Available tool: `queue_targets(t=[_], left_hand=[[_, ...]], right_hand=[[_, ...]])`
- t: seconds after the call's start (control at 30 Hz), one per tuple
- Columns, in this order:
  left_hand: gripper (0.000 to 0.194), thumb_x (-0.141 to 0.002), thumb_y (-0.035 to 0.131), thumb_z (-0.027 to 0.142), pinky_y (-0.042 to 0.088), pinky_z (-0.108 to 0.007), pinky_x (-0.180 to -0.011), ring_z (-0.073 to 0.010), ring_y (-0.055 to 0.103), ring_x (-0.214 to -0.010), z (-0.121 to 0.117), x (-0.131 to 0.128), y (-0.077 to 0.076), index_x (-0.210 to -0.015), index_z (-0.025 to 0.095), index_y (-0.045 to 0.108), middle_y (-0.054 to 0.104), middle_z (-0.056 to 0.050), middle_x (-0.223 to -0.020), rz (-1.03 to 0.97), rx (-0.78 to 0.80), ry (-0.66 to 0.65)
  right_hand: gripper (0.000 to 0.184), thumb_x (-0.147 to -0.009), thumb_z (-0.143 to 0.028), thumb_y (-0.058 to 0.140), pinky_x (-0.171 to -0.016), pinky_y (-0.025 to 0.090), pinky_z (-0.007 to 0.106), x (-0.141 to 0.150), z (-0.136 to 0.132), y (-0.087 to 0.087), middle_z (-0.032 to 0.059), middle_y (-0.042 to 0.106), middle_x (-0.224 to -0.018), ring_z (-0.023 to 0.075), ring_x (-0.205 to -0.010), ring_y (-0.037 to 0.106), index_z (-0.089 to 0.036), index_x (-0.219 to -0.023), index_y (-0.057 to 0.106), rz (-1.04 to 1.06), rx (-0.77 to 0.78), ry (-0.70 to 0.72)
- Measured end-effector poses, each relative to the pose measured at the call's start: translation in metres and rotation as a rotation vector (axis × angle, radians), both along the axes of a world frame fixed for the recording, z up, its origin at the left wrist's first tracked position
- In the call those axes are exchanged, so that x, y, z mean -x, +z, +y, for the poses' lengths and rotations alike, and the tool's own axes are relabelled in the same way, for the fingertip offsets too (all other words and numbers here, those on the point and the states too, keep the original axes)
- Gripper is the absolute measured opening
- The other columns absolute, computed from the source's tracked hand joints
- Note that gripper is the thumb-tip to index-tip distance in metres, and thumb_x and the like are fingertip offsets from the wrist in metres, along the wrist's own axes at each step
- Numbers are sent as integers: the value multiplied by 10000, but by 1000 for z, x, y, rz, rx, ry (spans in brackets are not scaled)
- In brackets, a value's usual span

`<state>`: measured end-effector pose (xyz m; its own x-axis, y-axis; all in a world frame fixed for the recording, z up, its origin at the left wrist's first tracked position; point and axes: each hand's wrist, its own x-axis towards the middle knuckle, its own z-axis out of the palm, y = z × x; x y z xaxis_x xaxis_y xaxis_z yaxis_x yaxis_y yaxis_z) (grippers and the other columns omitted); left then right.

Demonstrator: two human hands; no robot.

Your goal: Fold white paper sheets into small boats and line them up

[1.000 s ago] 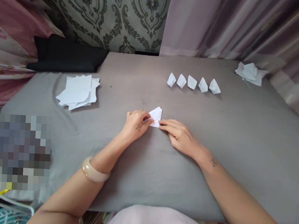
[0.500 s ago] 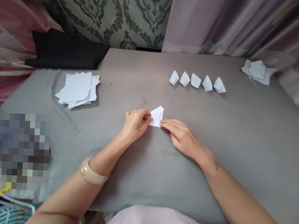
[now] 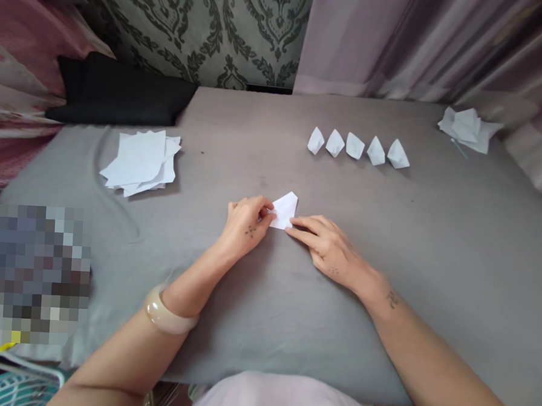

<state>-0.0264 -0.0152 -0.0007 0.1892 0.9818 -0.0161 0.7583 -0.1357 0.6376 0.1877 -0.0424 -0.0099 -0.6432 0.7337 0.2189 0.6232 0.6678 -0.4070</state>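
Observation:
A small folded piece of white paper (image 3: 286, 211) lies on the grey cloth in front of me, its pointed top turned away. My left hand (image 3: 248, 225) has its thumb and fingers closed on the paper's left side, which they partly hide. At the right edge and lower right corner, the fingertips of my right hand (image 3: 334, 247) touch the paper; its fingers are stretched out and slightly apart. Farther back stands a row of several folded white paper shapes (image 3: 355, 146).
A stack of loose white paper sheets (image 3: 139, 160) lies to the left. Black folded cloth (image 3: 122, 95) sits behind it. At the far right are crumpled white papers (image 3: 468, 127) with a thin greenish stick (image 3: 459, 147). A blue-green basket (image 3: 13, 389) shows at lower left.
My right hand's fingers have spread a little, and a lower fingertip now shows at the paper's bottom right corner. The left hand and the paper have hardly moved.

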Motion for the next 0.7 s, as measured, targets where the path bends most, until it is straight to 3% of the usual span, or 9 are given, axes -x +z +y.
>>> queue_targets(t=[0.17, 0.27, 0.4, 0.53, 0.7], left_hand=[[125, -842, 542, 245, 348, -399, -856, -194, 595, -820, 0, 0, -5, -941, 203, 607, 664, -14, -817, 39, -32, -4], [129, -844, 534, 251, 345, -395, -840, -199, 594, -818, 0, 0, -8, -942, 205, 604, 666, -17, -822, 60, -54, -9], [127, -844, 534, 248, 331, -392, -833, -202, 592, -827, -1, -1, -8, -942, 202, 600, 666, -18, -838, 68, -73, -8], [129, -853, 522, 243, 323, -384, -824, -205, 587, -845, -2, -1, -6, -948, 199, 598, 668, -23, -857, 66, -67, -19], [130, -859, 518, 236, 317, -370, -816, -197, 583, -837, -2, 0, -7, -958, 192, 591, 666, -24, -866, 68, -87, -27]], right_hand=[[373, -837, -73, 482, -879, 459, 397, 8, -1, 5, 67, 629, -1179, 227, -1038, 530, -203, -1142, 652, 31, -25, -44], [227, -881, -178, 502, -821, 449, 378, 15, 5, 11, 65, 662, -1021, 212, -920, 546, -203, -979, 705, 37, -21, -64], [224, -900, -208, 508, -731, 426, 339, 21, 24, 19, 51, 640, -826, 180, -776, 530, -199, -786, 701, 22, 23, 2], [158, -887, -234, 568, -719, 424, 308, 21, 41, 20, 38, 603, -810, 171, -791, 533, -195, -781, 679, 45, 151, 96], [130, -899, -221, 557, -790, 417, 313, 18, 44, 10, 28, 570, -859, 162, -830, 518, -197, -816, 655, 111, 171, 93]])
